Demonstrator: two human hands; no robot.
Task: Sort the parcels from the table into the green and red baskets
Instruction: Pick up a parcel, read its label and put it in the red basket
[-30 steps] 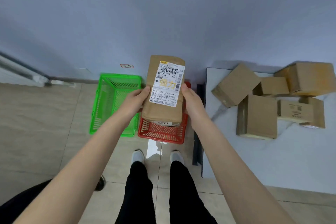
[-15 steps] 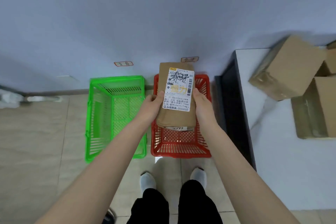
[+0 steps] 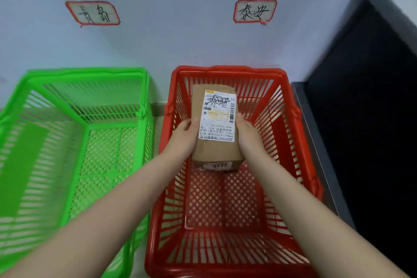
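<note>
A brown parcel (image 3: 216,151) is gripped on its two long sides by the left hand (image 3: 184,136) and right hand (image 3: 247,135), inside the red basket (image 3: 225,70).

Small parcel-sorting point, set up in a plain room.

Evidence:
- Green basket (image 3: 85,72) and red basket (image 3: 225,69), open-mesh plastic shopping type, side by side on a pale tiled floor (image 3: 159,117), backed against a bare bluish wall (image 3: 180,40).
- Above each basket, stuck to the wall, a red-bordered paper sign: left sign (image 3: 93,13) and right sign (image 3: 255,11), two handwritten Chinese characters apiece.
- Brown cardboard parcel (image 3: 216,151) over the red basket, with a printed shipping label (image 3: 217,117): barcodes, small print, black handwritten characters across the top.
- Far right: dark side of a table (image 3: 372,131), close beside the red basket.
</note>
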